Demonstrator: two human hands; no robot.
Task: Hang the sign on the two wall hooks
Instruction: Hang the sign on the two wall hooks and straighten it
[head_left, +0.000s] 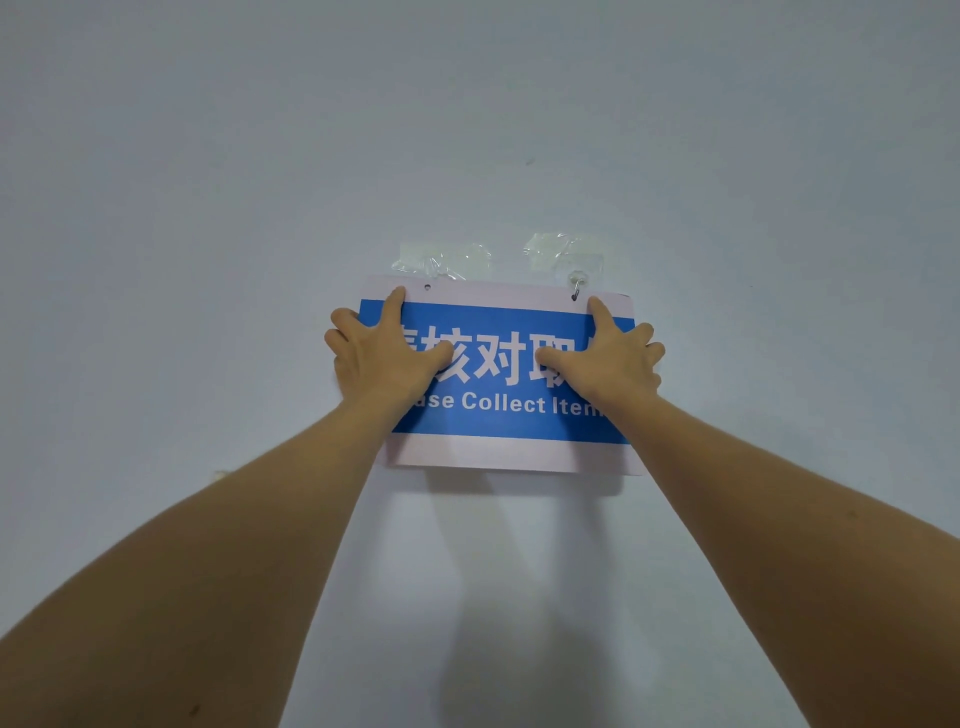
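Observation:
A blue and white sign (498, 415) with white lettering lies flat against the wall. My left hand (384, 353) grips its left side, index finger reaching up beside the left hole (427, 287). My right hand (608, 353) grips its right side, index finger pointing up near the right hole. The right wall hook (575, 283), clear plastic under tape, passes through the sign's right hole. The left wall hook (441, 262) is a taped clear patch just above the sign's top edge; the left hole shows empty below it.
A plain pale wall (467, 130) fills the view. A small dark mark (529, 162) sits above the hooks. A tiny chip (218, 474) shows on the wall at lower left.

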